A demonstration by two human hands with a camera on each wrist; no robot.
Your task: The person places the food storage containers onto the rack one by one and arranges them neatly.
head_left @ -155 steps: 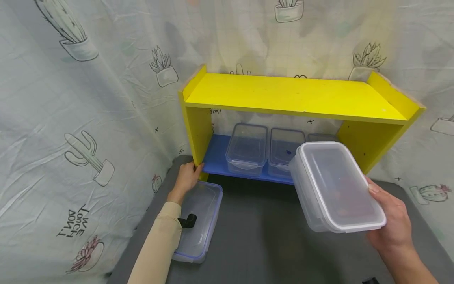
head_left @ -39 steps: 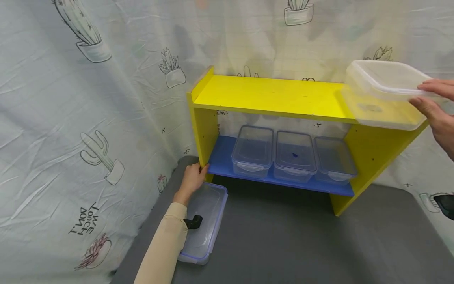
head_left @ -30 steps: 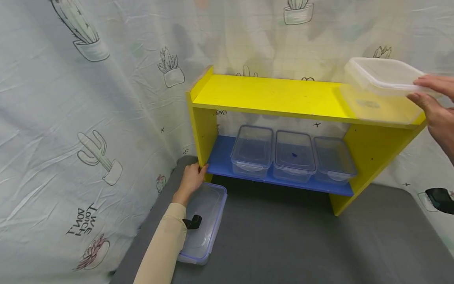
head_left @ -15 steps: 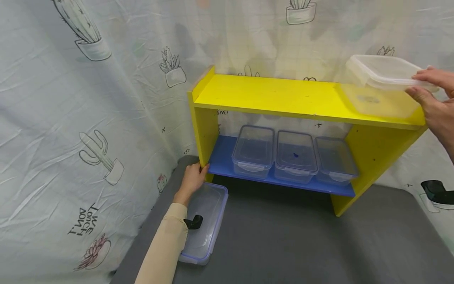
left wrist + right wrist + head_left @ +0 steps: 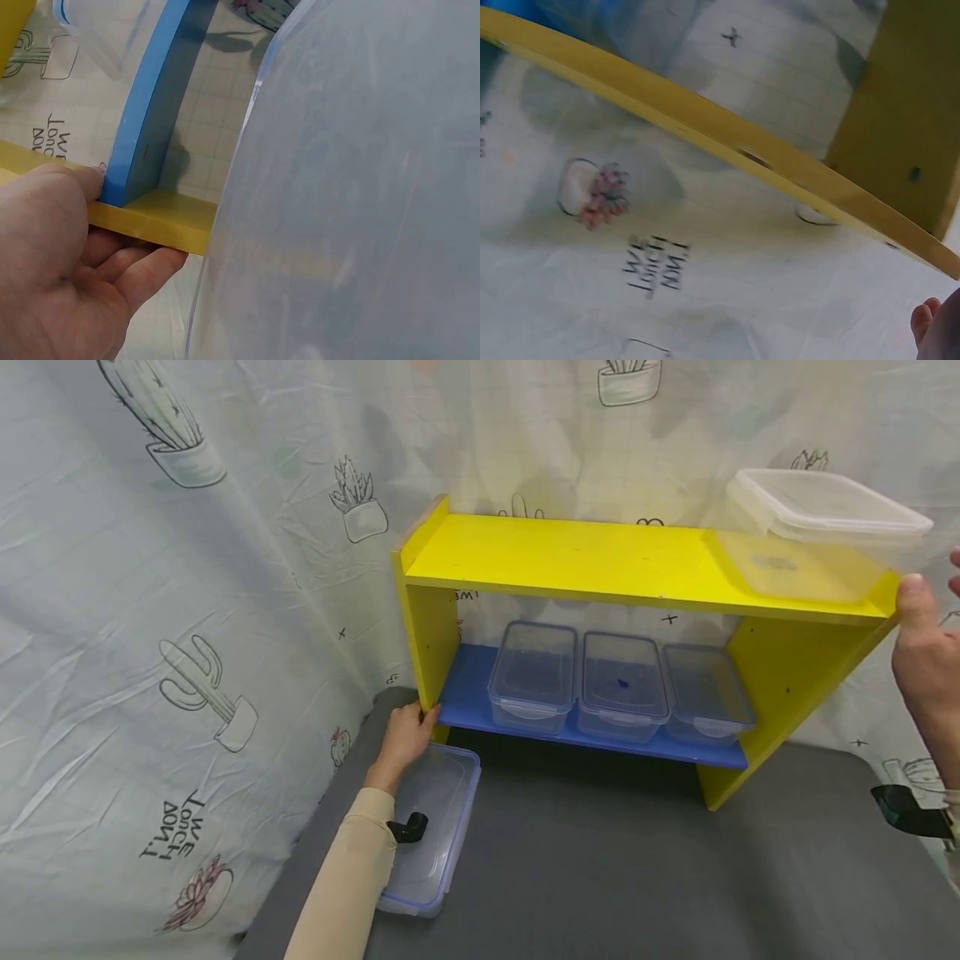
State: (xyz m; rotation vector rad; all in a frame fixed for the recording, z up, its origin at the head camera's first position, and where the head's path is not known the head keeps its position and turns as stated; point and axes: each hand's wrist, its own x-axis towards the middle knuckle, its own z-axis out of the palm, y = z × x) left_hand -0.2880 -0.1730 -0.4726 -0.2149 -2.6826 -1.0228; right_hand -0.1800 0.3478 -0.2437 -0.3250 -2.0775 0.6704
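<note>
My left hand (image 5: 403, 739) grips the left side panel of a yellow shelf unit (image 5: 570, 550) with a blue lower board (image 5: 465, 685). In the left wrist view the thumb lies over the yellow edge and the fingers curl beneath it. A clear plastic food container (image 5: 840, 503) with a whitish lid stands at the right end of the top board. Just beside it, my right hand (image 5: 930, 664) is off the container, its thumb raised at the shelf's right corner. The other right fingers are mostly cut off by the frame edge.
Three clear lidded containers (image 5: 624, 685) stand side by side on the blue board. Another blue-rimmed container (image 5: 431, 843) lies on the dark grey tabletop (image 5: 592, 860), partly under my left forearm. Cactus-print fabric (image 5: 277, 568) hangs behind and to the left.
My right hand carried the whitish-lidded container from above the table up to the top board's right end, then let go and moved right and down. My left hand kept its grip.
</note>
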